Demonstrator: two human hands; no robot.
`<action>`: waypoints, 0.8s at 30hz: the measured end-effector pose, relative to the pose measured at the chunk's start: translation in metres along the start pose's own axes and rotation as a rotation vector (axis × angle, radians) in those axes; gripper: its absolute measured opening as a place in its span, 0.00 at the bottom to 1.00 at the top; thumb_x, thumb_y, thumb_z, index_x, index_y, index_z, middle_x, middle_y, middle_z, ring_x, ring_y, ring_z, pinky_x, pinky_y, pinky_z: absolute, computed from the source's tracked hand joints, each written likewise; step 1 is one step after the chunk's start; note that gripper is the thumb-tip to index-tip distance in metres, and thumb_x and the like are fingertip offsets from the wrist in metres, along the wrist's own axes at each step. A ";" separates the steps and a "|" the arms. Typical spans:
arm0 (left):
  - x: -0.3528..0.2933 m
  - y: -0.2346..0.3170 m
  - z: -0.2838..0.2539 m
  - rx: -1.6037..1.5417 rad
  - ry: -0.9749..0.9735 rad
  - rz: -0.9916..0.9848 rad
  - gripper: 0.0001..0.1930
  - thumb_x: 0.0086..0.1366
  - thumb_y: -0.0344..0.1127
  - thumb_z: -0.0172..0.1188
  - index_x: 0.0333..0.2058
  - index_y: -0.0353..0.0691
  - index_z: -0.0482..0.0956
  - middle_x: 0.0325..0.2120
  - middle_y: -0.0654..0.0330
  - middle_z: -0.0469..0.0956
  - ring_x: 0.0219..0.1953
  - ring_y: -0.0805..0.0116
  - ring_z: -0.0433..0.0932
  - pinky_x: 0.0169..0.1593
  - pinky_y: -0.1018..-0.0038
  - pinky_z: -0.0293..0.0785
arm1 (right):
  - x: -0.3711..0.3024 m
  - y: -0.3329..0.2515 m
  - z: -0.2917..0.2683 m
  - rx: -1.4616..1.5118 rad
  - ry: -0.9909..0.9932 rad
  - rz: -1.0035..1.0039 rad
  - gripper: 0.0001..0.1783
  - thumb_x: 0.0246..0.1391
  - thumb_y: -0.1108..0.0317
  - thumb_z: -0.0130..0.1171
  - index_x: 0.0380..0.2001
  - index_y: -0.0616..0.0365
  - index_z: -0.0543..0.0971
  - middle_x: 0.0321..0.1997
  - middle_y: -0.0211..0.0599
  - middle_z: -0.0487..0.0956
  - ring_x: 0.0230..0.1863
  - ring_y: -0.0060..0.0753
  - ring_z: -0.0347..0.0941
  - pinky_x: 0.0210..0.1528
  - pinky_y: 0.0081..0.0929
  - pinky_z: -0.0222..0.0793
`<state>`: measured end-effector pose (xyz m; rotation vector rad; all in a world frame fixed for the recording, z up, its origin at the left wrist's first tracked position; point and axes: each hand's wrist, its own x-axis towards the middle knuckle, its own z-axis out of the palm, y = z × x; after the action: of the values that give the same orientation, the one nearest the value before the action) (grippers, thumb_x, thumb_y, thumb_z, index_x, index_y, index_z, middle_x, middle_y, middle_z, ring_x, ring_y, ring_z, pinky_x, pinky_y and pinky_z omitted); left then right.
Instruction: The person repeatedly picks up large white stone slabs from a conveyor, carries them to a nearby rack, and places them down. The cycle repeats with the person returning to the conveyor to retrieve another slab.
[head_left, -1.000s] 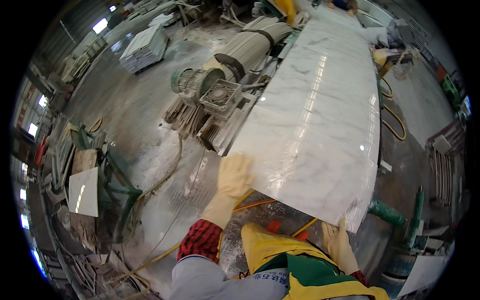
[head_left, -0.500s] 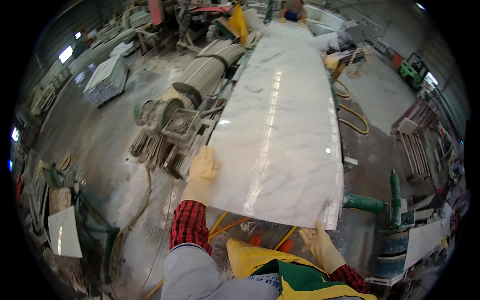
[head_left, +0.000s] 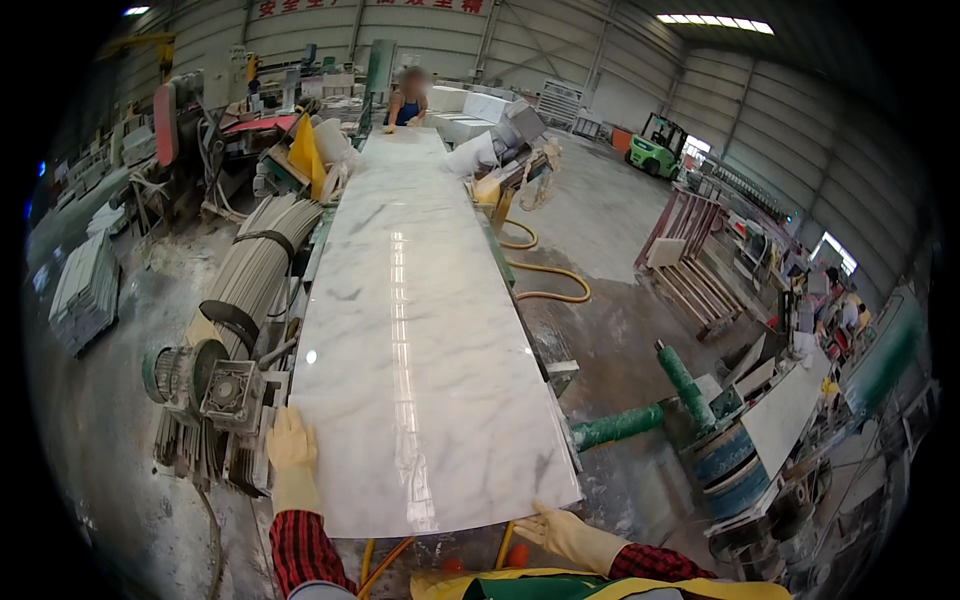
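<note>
A long polished white marble slab with grey veins stretches away from me, its near end close to my body. My left hand, in a cream rubber glove, rests on the slab's left edge near the close corner, fingers stretched forward. By the near right corner is my right hand, gloved alike, with its fingers extended and touching or just under the near edge; I cannot tell which. At the slab's far end a co-worker has hands at the edge.
A motor with a gearbox and a strapped ribbed roller stand along the left side. On the right are a green pipe, a yellow hose, a blue drum and a slatted rack. A green forklift is farther back.
My view has tilted up and turned right, so the slab and both hands appear lower and farther left. Both hands stay at the same places along the slab's edges.
</note>
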<state>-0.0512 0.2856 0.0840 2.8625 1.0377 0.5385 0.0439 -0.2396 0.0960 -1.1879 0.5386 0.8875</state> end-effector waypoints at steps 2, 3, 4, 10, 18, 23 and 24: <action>-0.016 -0.004 -0.008 -0.017 0.027 0.062 0.31 0.68 0.44 0.55 0.65 0.34 0.66 0.65 0.45 0.67 0.63 0.47 0.69 0.63 0.52 0.66 | -0.007 -0.005 0.002 0.073 0.001 0.072 0.27 0.75 0.58 0.46 0.60 0.75 0.64 0.65 0.60 0.70 0.68 0.55 0.68 0.67 0.43 0.74; -0.027 -0.006 -0.013 -0.023 0.037 0.093 0.30 0.68 0.43 0.55 0.65 0.33 0.66 0.64 0.43 0.68 0.62 0.45 0.70 0.63 0.52 0.66 | -0.009 -0.006 0.002 0.109 0.000 0.113 0.27 0.75 0.59 0.46 0.61 0.75 0.64 0.66 0.61 0.69 0.68 0.55 0.68 0.68 0.42 0.73; -0.042 -0.008 -0.017 -0.035 0.029 0.092 0.30 0.68 0.42 0.55 0.64 0.32 0.66 0.64 0.42 0.68 0.61 0.43 0.70 0.63 0.51 0.66 | -0.010 -0.006 0.003 0.095 -0.010 0.080 0.27 0.75 0.59 0.46 0.61 0.76 0.63 0.67 0.61 0.68 0.69 0.56 0.67 0.69 0.41 0.72; -0.158 -0.016 -0.058 -0.047 0.066 0.128 0.27 0.66 0.39 0.56 0.60 0.28 0.68 0.59 0.36 0.71 0.57 0.38 0.72 0.59 0.49 0.68 | -0.018 0.003 0.006 0.135 -0.032 0.007 0.26 0.73 0.61 0.49 0.61 0.76 0.64 0.66 0.63 0.68 0.69 0.57 0.66 0.70 0.46 0.69; -0.192 -0.022 -0.111 0.143 0.001 0.000 0.33 0.63 0.39 0.60 0.64 0.32 0.66 0.59 0.38 0.72 0.60 0.39 0.70 0.61 0.50 0.65 | -0.012 0.003 0.005 0.132 0.027 0.065 0.24 0.71 0.63 0.53 0.55 0.78 0.68 0.60 0.63 0.73 0.60 0.55 0.75 0.63 0.41 0.77; -0.092 0.044 -0.072 -0.160 0.018 0.227 0.32 0.67 0.46 0.59 0.65 0.34 0.68 0.64 0.42 0.69 0.68 0.41 0.64 0.72 0.52 0.56 | 0.001 0.012 -0.017 0.147 -0.139 0.070 0.21 0.72 0.67 0.49 0.58 0.76 0.70 0.59 0.60 0.75 0.59 0.53 0.77 0.63 0.38 0.78; -0.071 0.072 -0.070 -0.174 -0.062 0.297 0.32 0.68 0.47 0.58 0.66 0.36 0.67 0.66 0.44 0.67 0.69 0.42 0.63 0.72 0.53 0.56 | 0.006 0.016 -0.025 0.157 -0.190 0.090 0.20 0.72 0.68 0.48 0.58 0.75 0.70 0.58 0.59 0.76 0.58 0.53 0.77 0.62 0.38 0.78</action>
<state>-0.0817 0.1807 0.1396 2.8680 0.5286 0.5230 0.0365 -0.2592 0.0748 -0.9317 0.5005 1.0049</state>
